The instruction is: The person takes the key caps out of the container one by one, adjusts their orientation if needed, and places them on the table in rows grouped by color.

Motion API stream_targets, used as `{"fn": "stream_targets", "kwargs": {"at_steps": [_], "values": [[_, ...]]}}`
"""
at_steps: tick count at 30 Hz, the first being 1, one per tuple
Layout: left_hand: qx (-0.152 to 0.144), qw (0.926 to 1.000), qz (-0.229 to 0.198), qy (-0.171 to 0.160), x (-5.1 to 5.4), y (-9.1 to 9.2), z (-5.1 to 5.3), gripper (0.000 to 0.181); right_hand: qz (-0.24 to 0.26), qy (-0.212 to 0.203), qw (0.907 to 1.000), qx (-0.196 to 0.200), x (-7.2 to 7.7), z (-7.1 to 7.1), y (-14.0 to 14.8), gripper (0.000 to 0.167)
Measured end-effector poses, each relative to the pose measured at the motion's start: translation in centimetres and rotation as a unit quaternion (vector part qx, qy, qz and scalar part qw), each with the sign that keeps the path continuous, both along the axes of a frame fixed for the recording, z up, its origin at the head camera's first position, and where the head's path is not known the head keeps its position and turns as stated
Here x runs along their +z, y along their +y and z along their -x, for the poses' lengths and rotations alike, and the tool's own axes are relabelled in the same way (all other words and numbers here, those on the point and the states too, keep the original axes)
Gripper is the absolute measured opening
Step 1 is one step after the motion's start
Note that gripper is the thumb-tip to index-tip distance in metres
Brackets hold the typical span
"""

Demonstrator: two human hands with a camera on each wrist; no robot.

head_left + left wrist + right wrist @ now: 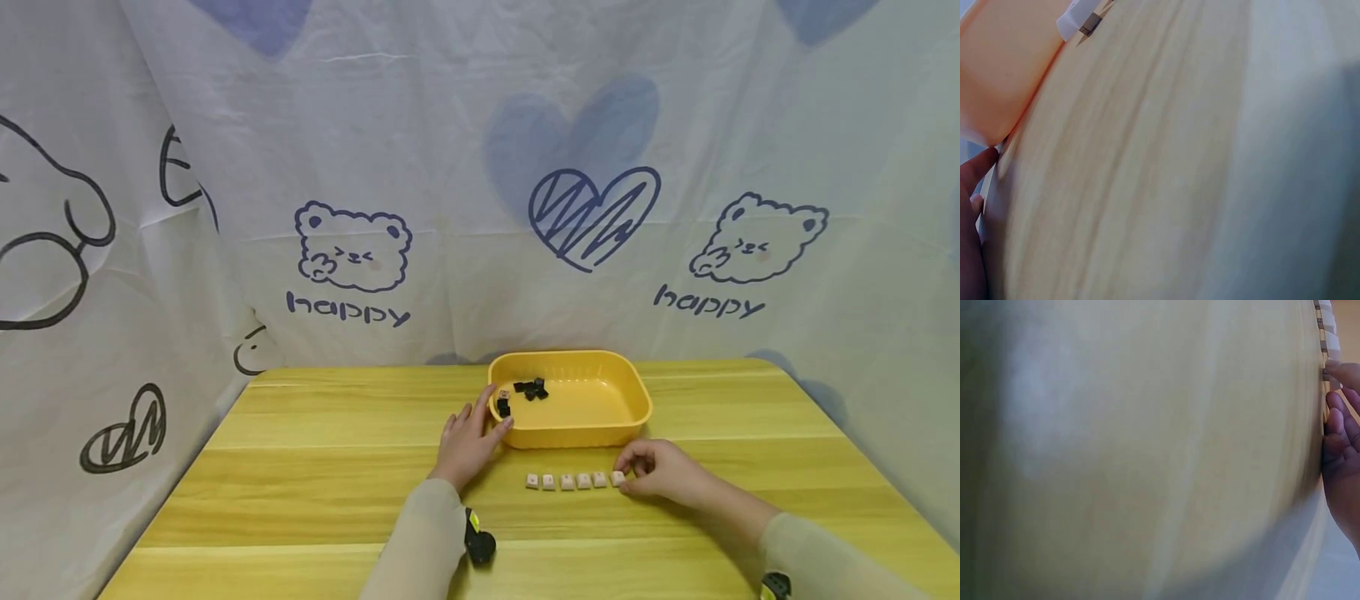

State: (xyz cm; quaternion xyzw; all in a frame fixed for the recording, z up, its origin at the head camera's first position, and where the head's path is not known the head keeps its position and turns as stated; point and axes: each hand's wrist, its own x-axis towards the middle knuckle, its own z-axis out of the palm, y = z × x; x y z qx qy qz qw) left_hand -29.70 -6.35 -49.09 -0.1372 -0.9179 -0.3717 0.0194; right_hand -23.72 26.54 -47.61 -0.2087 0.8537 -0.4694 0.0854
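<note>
In the head view, several white keycaps (567, 482) stand in a row on the table in front of a yellow tray (577, 437). The right hand (663, 473) pinches the keycap (617, 478) at the row's right end between thumb and finger, its other fingers curled. The left hand (468, 442) rests with spread fingers against the tray's left side. Several black keycaps (531, 388) and a pale one (505, 394) lie inside the tray at its left. In the right wrist view, the right hand (1344, 450) touches the end of the row.
A wood-grain table (315, 475) extends around the tray. Behind it and at the left hangs a white cloth (465, 267) printed with hearts and bears. Dark devices sit on both wrists, the left one (480, 546) near the table's front.
</note>
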Motion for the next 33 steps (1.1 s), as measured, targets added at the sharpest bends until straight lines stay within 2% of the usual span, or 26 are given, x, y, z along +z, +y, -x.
{"fn": "stream_targets", "kwargs": {"at_steps": [5, 8, 12, 20, 25, 33], "values": [[-0.004, 1.0000, 0.003, 0.003, -0.1, -0.1, 0.0, 0.071, 0.042, 0.005, 0.9991, 0.011, 0.3, -0.2, 0.3, 0.023], [-0.004, 1.0000, 0.003, 0.003, -0.2, -0.2, 0.1, 0.073, 0.045, 0.017, 0.9987, 0.014, 0.9, -0.2, 0.3, 0.024], [-0.001, 1.0000, 0.003, 0.001, -0.1, -0.2, 0.1, 0.070, 0.031, 0.031, 0.9990, 0.010, 2.4, 0.1, -0.3, 0.027], [-0.008, 1.0000, 0.000, 0.000, 0.5, -0.2, -0.2, 0.071, 0.038, 0.051, 0.9976, 0.025, 5.3, 0.8, -2.5, 0.025], [-0.007, 1.0000, -0.001, -0.001, 0.5, -0.1, -0.1, 0.070, 0.030, 0.051, 0.9978, 0.030, 6.4, 1.8, -4.1, 0.023], [-0.005, 1.0000, 0.003, -0.003, 0.4, -0.1, 0.0, 0.070, 0.033, 0.058, 0.9971, 0.037, 7.0, 4.0, -6.3, 0.022]]}}
